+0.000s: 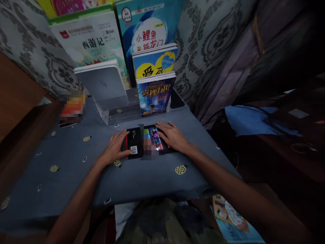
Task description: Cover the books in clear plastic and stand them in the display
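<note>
On the cloth-covered table lies a flat black book or case point(131, 139) with red edges. Its left part bears a white barcode, its middle shows small colourful pictures, and part of it is blurred out. My left hand point(115, 149) rests at its left edge, fingers stretched out over the border and thumb apart near the barcode. On the right side my right hand point(174, 135) lies across the other end, its fingers extended flat over the surface and covering part of it. Neither hand is wrapped round it.
Behind it a clear acrylic stand point(119, 113) holds a grey book point(104, 84) and a blue book point(153, 96). Taller picture books point(93, 40) lean further back. A dark phone-like object point(177, 100) lies right of the stand. A blurred orange item point(73, 106) is at left. Patterned curtain point(215, 37) hangs behind.
</note>
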Action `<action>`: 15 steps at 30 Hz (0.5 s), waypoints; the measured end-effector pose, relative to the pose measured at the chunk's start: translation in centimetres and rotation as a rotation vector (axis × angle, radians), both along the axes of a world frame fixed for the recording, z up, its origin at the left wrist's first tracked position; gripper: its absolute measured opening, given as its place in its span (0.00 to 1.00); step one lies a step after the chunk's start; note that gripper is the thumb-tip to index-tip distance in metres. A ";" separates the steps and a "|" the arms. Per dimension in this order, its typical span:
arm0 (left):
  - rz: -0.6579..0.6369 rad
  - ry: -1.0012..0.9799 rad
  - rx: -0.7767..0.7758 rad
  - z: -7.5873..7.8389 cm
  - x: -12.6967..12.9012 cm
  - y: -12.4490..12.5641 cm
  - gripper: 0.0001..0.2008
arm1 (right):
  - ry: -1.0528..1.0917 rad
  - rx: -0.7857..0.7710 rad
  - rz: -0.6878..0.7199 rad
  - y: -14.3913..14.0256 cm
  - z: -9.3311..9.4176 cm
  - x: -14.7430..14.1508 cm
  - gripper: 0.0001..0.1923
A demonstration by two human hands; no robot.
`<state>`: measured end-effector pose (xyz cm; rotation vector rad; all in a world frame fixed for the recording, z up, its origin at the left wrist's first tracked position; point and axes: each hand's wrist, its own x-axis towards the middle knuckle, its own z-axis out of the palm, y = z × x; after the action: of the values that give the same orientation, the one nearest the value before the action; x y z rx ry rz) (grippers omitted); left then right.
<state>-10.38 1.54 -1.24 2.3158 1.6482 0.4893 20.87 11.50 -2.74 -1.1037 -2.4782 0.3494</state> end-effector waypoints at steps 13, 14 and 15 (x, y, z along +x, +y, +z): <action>-0.108 0.123 -0.073 0.7 -0.1 -1.1 0.42 | 0.019 0.006 -0.029 -0.6 0.5 0.1 0.21; -0.110 0.113 -0.068 0.8 -0.3 -0.9 0.39 | 0.026 0.010 -0.038 -0.8 0.6 0.3 0.21; -0.111 0.104 -0.065 0.8 -0.6 -0.7 0.37 | 0.033 0.013 -0.048 -1.0 0.7 0.5 0.21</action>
<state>-10.94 0.88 -0.41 2.4052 1.5447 0.2928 21.42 10.54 -2.08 -1.1413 -2.4177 0.3347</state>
